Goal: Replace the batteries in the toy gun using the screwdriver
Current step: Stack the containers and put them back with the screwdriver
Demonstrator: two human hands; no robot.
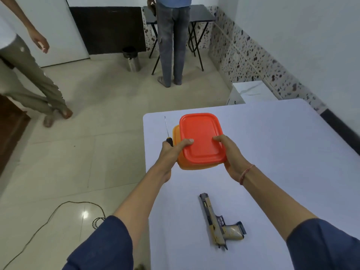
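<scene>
An orange plastic box with a red lid [200, 137] is at the far left part of the white table [272, 152]. My left hand [171, 152] grips its left side, thumb on the lid. My right hand [231, 156] grips its right side, thumb also on the lid. A screwdriver [167, 131] with a dark handle lies just left of the box, partly behind my left hand, its shaft pointing away from me. A tan and black toy gun [220, 221] lies flat on the table near me, barrel pointing away. No batteries are visible.
The table's left edge [145, 152] runs right beside the screwdriver, with tiled floor below. A cable [58, 211] lies on the floor. Two people stand farther off: one at the left [29, 84], one by a black folding table [171, 45]. A metal bin [133, 59] stands near them.
</scene>
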